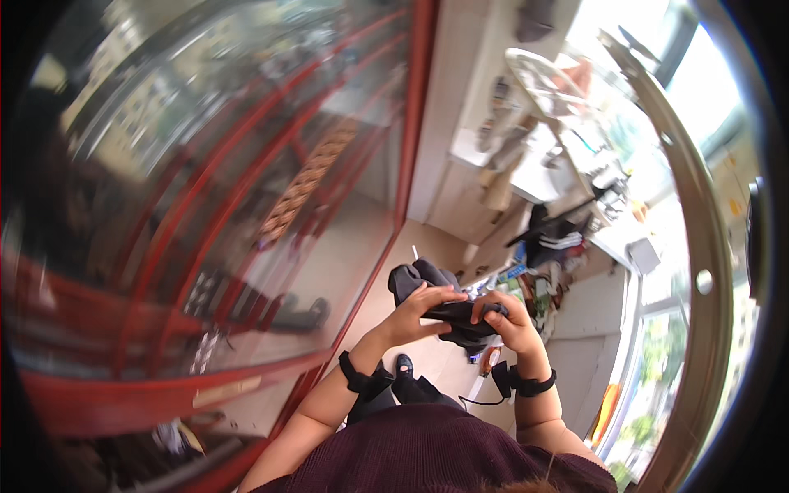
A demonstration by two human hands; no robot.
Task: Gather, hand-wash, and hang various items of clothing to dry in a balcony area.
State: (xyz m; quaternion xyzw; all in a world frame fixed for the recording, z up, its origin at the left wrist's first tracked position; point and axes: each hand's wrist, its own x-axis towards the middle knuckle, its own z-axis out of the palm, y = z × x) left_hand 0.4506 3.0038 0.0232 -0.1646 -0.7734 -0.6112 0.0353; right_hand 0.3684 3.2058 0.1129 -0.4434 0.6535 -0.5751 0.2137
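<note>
A bunched dark grey cloth point(459, 313), perhaps a garment, hangs in front of my body at about waist height. The fingers of my right hand point(506, 317) are curled around a gathered end of it, with the thumb pressed on top. My left hand point(419, 313) lies against the cloth from the other side. Its fingers are stretched over the fabric and its thumb is spread apart below. Whether it pinches the cloth is not clear. Black straps with small devices circle my left wrist point(363, 376) and right wrist point(531, 383).
To the left stands a red-framed glass door point(404, 185), its glass full of reflections. Dark clothing point(551, 237) hangs at the right near a white counter point(471, 145). Assorted items point(536, 293) lie beyond my right hand. A metal rail point(696, 234) curves along the windows.
</note>
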